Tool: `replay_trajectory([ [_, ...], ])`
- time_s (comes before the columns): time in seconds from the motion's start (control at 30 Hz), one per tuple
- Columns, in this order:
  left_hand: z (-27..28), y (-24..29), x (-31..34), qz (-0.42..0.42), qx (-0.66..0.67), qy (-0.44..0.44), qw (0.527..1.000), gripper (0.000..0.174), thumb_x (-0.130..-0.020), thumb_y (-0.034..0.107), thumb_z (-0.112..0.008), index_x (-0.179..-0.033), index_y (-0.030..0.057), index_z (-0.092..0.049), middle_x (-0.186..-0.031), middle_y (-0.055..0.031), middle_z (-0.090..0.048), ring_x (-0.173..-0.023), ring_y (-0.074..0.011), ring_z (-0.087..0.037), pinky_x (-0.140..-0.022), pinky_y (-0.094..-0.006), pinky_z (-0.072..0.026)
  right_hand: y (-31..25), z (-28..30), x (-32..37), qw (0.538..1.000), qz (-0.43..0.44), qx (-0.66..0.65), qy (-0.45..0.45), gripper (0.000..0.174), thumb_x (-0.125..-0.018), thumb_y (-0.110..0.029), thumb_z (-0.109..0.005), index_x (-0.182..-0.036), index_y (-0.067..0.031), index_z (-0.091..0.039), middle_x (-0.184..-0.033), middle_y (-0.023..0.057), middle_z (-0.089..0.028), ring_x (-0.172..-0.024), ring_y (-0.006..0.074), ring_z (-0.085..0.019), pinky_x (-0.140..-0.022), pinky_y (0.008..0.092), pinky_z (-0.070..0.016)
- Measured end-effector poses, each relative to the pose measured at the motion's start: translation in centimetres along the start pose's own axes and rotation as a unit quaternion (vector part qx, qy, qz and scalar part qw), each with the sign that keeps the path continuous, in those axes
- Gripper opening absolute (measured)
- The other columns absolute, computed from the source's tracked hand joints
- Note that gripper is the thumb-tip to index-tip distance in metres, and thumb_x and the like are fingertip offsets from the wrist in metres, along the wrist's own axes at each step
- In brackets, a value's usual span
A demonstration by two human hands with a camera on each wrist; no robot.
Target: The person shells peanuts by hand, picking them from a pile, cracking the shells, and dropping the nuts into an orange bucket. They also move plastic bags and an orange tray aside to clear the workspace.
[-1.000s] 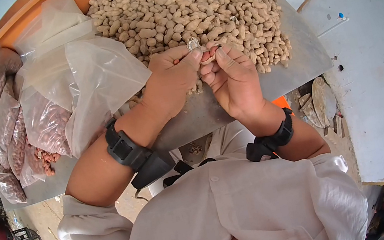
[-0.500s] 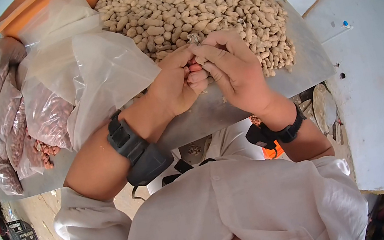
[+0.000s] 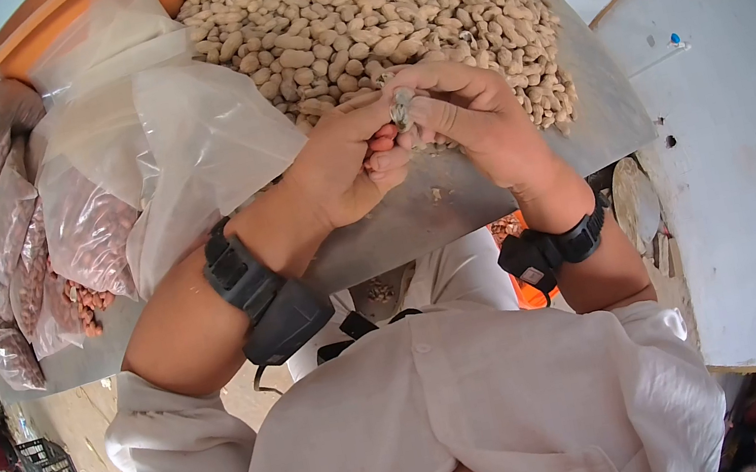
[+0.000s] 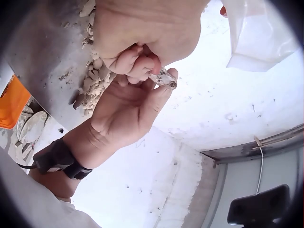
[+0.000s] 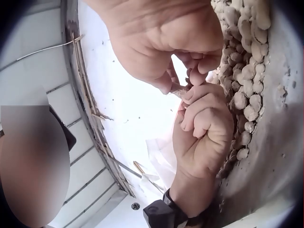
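In the head view my left hand (image 3: 342, 167) curls its fingers around reddish peanut kernels (image 3: 382, 140). Its fingertips meet those of my right hand (image 3: 494, 122) just in front of a big heap of unshelled peanuts (image 3: 380, 6). Between the right thumb and fingers is a piece of peanut shell (image 3: 401, 107), its pale grey inside showing. From the left wrist, the same shell (image 4: 164, 78) sits against the right thumb, close to the left hand's curled fingers. The right wrist view has both hands' fingertips together around the shell (image 5: 179, 90).
The heap lies on a grey metal tabletop (image 3: 378, 236). To the left are clear plastic bags of kernels (image 3: 91, 224), some loose kernels (image 3: 89, 304) and an orange tub (image 3: 30, 39). Below the table's edge stands an orange container (image 3: 530, 276). Black crates (image 3: 49, 469) are on the floor.
A second ago the right hand held a split shell with red kernels. It came over to the left hand, where kernels now show, and the right fingers now pinch a shell piece.
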State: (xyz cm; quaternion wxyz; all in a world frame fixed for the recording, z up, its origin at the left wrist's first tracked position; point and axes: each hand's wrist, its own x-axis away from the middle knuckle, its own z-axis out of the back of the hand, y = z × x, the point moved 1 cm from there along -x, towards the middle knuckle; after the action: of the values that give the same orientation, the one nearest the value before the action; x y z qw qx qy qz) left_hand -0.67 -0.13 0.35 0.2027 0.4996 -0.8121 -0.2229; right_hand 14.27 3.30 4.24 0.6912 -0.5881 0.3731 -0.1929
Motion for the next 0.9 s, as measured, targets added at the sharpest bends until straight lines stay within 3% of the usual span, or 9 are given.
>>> replay_trajectory([
  [0.1, -0.1, 0.0, 0.0, 0.021, -0.019, -0.021, 0.999, 0.019, -0.093, 0.022, -0.046, -0.087, 0.0054, -0.052, -0.07, -0.0017, -0.051, -0.048, -0.0041, -0.039, -0.041, -0.0157, -0.0307, 0.2, 0.7, 0.3, 0.999, -0.032, -0.013, 0.003, 0.021, -0.086, -0.009, -0.056, -0.103, 0.0022, -0.06, -0.084, 0.0041, -0.062, -0.073, 0.0065, -0.055, -0.058, 0.0198, -0.0409],
  [0.3, -0.5, 0.1, 0.3, 0.027, 0.001, -0.038, 0.999, 0.024, -0.094, 0.026, -0.045, -0.09, 0.0038, -0.052, -0.074, -0.0031, -0.052, -0.049, -0.0045, -0.039, -0.042, -0.0149, -0.0329, 1.6, 1.0, 1.2, 0.988, 0.026, -0.128, 0.083, 0.021, -0.086, -0.01, -0.056, -0.104, 0.0009, -0.061, -0.085, 0.0038, -0.063, -0.065, 0.0063, -0.051, -0.054, 0.0188, -0.0378],
  [0.5, -0.4, 0.3, 0.4, 0.014, -0.004, -0.048, 0.999, 0.026, -0.093, 0.025, -0.047, -0.102, 0.0014, -0.054, -0.078, -0.0035, -0.052, -0.05, -0.0036, -0.038, -0.042, -0.0137, -0.0336, 1.1, 1.3, 2.3, 0.965, 0.046, -0.231, 0.111, 0.022, -0.087, -0.009, -0.054, -0.105, 0.0034, -0.058, -0.088, 0.0083, -0.063, -0.062, 0.0079, -0.052, -0.058, 0.0194, -0.0419],
  [0.67, 0.1, 0.7, 0.4, -0.03, -0.03, -0.04, 0.998, 0.028, -0.091, 0.019, -0.05, -0.113, 0.0003, -0.054, -0.078, -0.002, -0.051, -0.051, -0.0032, -0.037, -0.044, -0.0138, -0.0334, -0.7, 6.7, 7.5, 0.972, 0.072, -0.183, 0.126, 0.022, -0.089, -0.01, -0.049, -0.105, 0.0025, -0.057, -0.089, 0.0133, -0.063, -0.063, 0.0106, -0.057, -0.06, 0.022, -0.0451],
  [0.73, 0.1, 0.6, 0.3, -0.042, -0.057, -0.027, 0.997, 0.027, -0.091, 0.016, -0.051, -0.112, -0.0001, -0.054, -0.078, -0.0018, -0.052, -0.051, -0.0032, -0.038, -0.044, -0.0141, -0.0334, -0.6, 10.2, 10.8, 0.96, 0.074, -0.114, 0.245, 0.02, -0.088, -0.01, -0.05, -0.102, 0.0016, -0.058, -0.087, 0.0134, -0.062, -0.061, 0.0106, -0.056, -0.058, 0.0213, -0.0445],
  [0.8, 0.0, 0.5, 0.2, -0.052, -0.075, -0.017, 0.996, 0.026, -0.09, 0.014, -0.051, -0.111, -0.0006, -0.054, -0.077, -0.0016, -0.052, -0.051, -0.0033, -0.038, -0.045, -0.0144, -0.0334, -0.4, 14.3, 14.8, 0.958, 0.049, -0.053, 0.277, 0.018, -0.086, -0.01, -0.052, -0.099, 0.0007, -0.059, -0.087, 0.0135, -0.062, -0.061, 0.0109, -0.055, -0.057, 0.021, -0.0438],
  [0.9, -0.2, 0.3, 0.2, -0.058, -0.086, -0.016, 0.994, 0.025, -0.09, 0.013, -0.052, -0.11, -0.0013, -0.054, -0.077, -0.0014, -0.052, -0.051, -0.0033, -0.038, -0.045, -0.0148, -0.0333, 0.8, 19.2, 20.6, 0.939, -0.078, 0.102, 0.318, 0.017, -0.084, -0.012, -0.055, -0.093, 0.0007, -0.061, -0.083, 0.0116, -0.063, -0.062, 0.0122, -0.056, -0.056, 0.0237, -0.0441],
])
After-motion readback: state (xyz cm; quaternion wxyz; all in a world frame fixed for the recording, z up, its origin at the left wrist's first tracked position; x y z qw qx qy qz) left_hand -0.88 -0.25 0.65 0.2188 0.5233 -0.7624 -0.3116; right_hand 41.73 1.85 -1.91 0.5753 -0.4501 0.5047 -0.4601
